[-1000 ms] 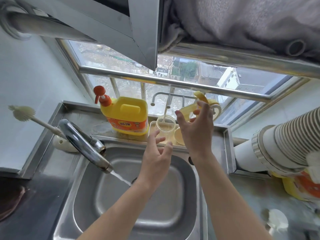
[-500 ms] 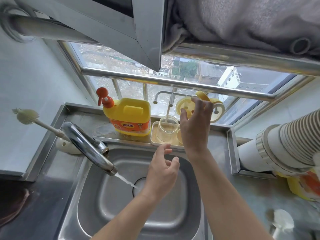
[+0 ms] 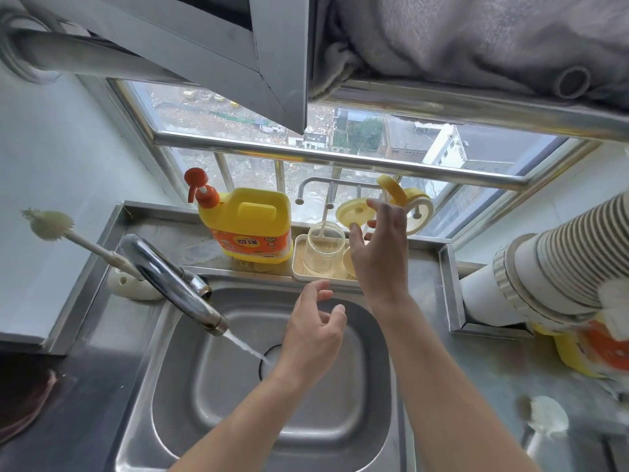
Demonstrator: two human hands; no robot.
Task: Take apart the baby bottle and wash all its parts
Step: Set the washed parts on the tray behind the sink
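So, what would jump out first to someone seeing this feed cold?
The yellow detergent jug with its orange pump, on the ledge behind the sink. Next, the tap running water into it, and the right hand reaching, fingers spread, by the yellow bottle parts on the drying rack at the window.

Right hand covers the tray's right end and most of a round yellow part there, can't make out what it is. Fingertips touching the yellow disc? No telling. Left hand blocks half the drain ring. Detergent jug label, too small to read. Far right, a yellow-and-orange container is blurred and cut by the edge; the stack of cups runs off that edge too.
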